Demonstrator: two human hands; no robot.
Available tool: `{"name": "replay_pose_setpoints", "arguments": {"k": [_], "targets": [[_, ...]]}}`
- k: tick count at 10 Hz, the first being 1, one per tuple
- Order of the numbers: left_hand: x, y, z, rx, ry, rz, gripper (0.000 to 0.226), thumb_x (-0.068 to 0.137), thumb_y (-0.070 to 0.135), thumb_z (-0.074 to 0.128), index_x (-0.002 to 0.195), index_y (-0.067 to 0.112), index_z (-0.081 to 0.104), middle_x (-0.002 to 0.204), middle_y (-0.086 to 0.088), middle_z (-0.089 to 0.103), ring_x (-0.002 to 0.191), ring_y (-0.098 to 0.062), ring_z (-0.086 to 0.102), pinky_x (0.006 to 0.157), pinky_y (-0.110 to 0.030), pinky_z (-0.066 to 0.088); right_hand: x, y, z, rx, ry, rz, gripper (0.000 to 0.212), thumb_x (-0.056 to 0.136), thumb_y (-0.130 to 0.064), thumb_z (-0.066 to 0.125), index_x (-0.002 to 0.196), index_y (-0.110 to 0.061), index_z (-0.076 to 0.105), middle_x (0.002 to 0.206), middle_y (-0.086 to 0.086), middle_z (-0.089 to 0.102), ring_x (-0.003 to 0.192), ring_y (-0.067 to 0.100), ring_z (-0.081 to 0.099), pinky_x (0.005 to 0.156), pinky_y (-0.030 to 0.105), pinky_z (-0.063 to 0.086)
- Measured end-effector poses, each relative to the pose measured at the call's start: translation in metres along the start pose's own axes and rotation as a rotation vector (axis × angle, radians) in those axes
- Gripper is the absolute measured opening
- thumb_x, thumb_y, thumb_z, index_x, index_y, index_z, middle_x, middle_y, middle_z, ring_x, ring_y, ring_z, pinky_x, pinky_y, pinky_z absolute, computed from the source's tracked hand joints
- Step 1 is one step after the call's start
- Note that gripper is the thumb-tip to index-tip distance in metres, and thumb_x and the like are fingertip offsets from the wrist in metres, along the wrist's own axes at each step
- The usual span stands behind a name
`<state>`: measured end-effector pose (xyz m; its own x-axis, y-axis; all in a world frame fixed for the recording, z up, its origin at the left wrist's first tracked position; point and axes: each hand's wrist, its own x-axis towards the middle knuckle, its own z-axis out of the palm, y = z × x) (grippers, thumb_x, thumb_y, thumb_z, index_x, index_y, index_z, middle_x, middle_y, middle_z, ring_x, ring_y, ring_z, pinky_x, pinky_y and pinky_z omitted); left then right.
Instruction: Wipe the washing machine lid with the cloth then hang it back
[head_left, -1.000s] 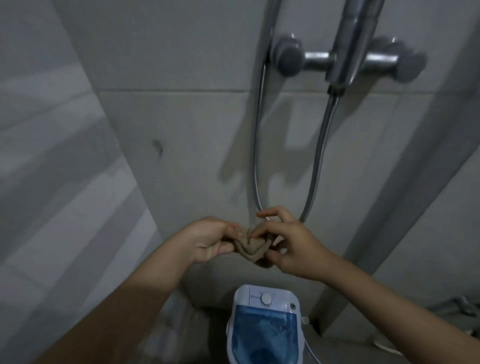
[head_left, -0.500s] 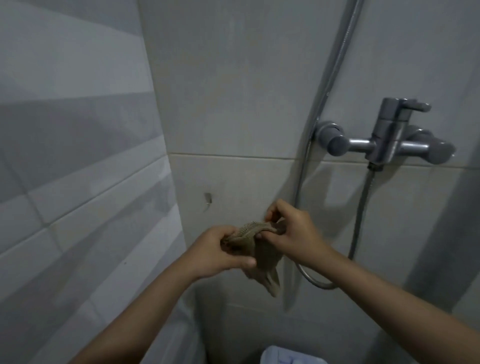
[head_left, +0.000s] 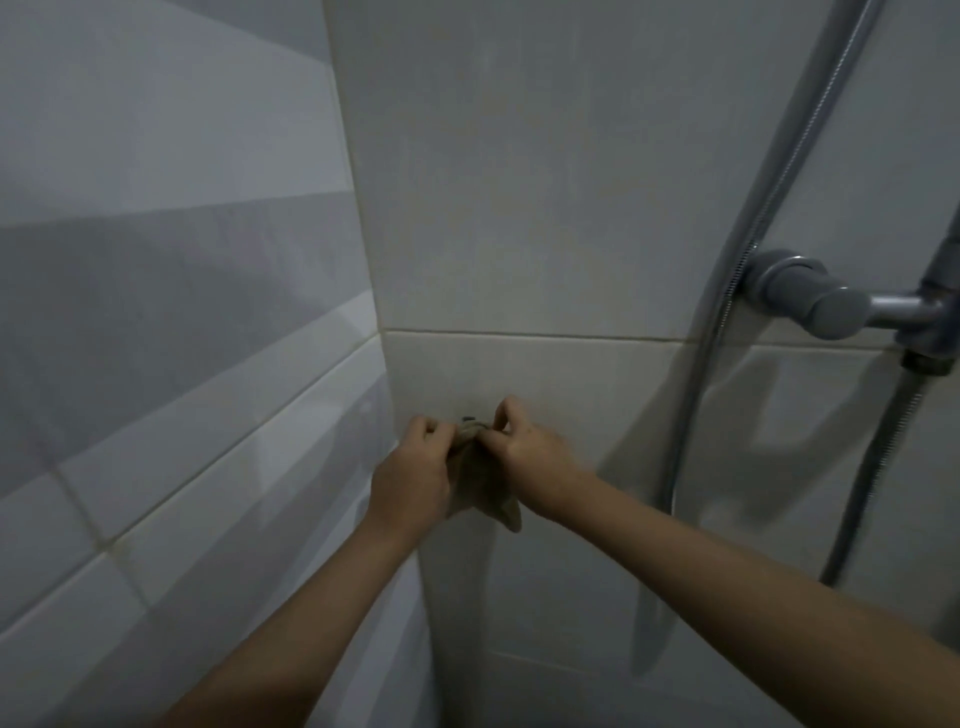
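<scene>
A small brownish cloth (head_left: 480, 480) hangs bunched between my two hands, against the tiled back wall. My left hand (head_left: 413, 475) pinches its upper left edge and my right hand (head_left: 524, 457) pinches its upper right edge. The cloth's top sits right at a small dark wall hook (head_left: 468, 418), which peeks out just above it. Whether the cloth is caught on the hook I cannot tell. A loose corner of the cloth dangles below my right wrist. The washing machine is out of view.
A chrome shower mixer (head_left: 831, 306) juts from the wall at the right, with a metal hose (head_left: 727, 312) looping down beside it. The tiled side wall (head_left: 182, 364) stands close on the left, meeting the back wall in a corner near my left hand.
Both hands carried the cloth up and left to the wall hook. My view tilted up, so the washing machine dropped out of sight and the mixer slid to the right.
</scene>
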<state>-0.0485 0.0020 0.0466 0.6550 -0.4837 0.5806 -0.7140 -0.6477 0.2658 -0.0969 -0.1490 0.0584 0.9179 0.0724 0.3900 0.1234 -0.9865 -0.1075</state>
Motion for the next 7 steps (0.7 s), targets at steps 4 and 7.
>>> {"name": "replay_pose_setpoints", "arguments": {"k": [4, 7], "targets": [[0.025, -0.026, 0.043, 0.005, -0.256, -0.142, 0.024, 0.092, 0.022, 0.048, 0.109, 0.013, 0.063, 0.095, -0.006, 0.041, 0.075, -0.025, 0.048, 0.063, -0.031, 0.035, 0.015, -0.007, 0.034, -0.161, -0.11, 0.109, 0.038, 0.09, -0.008, 0.047, 0.127, -0.004, 0.046, 0.13, 0.017, 0.044, 0.112, 0.037, 0.049, 0.088, 0.044, 0.048], [0.035, 0.028, 0.004, 0.067, -0.382, -0.275, 0.036, 0.085, 0.025, 0.054, 0.119, 0.014, 0.052, 0.127, -0.016, 0.037, 0.121, -0.039, 0.04, 0.094, -0.044, 0.044, -0.032, 0.001, -0.034, 0.039, 0.024, 0.15, 0.042, 0.083, -0.01, 0.052, 0.124, -0.004, 0.052, 0.135, 0.02, 0.052, 0.121, 0.036, 0.051, 0.102, 0.043, 0.044]]}}
